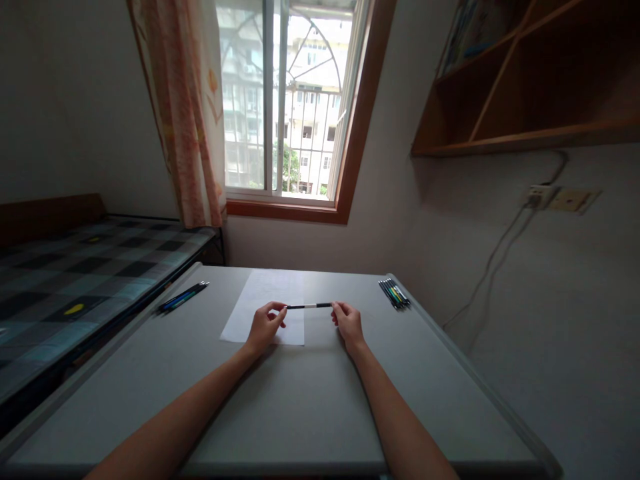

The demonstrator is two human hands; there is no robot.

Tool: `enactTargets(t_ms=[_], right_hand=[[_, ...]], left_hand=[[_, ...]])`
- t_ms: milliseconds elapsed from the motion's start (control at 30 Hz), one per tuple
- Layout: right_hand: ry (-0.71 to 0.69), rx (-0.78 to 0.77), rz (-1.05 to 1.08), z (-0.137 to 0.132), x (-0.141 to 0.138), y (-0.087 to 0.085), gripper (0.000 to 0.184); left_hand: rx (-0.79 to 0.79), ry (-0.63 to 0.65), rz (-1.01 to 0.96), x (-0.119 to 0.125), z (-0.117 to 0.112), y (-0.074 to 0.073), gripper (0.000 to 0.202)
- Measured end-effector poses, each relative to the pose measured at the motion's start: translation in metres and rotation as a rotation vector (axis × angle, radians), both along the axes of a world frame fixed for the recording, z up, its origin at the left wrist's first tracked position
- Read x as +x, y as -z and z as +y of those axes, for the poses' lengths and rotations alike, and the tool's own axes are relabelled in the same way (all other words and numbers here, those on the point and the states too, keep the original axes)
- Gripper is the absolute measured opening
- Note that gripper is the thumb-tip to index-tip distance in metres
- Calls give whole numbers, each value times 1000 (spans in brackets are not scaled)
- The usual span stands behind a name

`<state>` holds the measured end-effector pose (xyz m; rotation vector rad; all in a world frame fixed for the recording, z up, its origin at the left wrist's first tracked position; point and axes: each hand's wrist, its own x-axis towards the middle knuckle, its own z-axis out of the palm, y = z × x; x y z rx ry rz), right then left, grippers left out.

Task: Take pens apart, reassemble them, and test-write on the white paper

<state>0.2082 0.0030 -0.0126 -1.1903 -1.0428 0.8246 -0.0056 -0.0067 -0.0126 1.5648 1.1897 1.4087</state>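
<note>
A slim black pen (311, 306) with a white middle band is stretched level between my two hands. My left hand (266, 325) pinches its left end between thumb and fingertips, above a white sheet of paper (240, 320). At the other end, my right hand (349, 321) has thumb and fingers closed on the pen's right tip, just right of the sheet. Both forearms reach in from the near edge of the table. The sheet lies flat beneath, partly covered by my left hand.
On the grey-white table (280, 413), a few dark pens (183, 298) lie at the far left and several more pens (395, 294) lie side by side at the far right. A bed (100, 260) stands left; a wall shelf (530, 137) hangs at the upper right.
</note>
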Motion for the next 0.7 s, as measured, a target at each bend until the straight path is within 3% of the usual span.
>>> enactTargets(t_ms=[433, 700], right_hand=[[20, 36, -41, -2, -1, -3, 33], [84, 10, -203, -1, 4, 2, 41]], left_hand=[[10, 15, 4, 1, -3, -3, 32], [-9, 39, 60, 3, -10, -13, 33]])
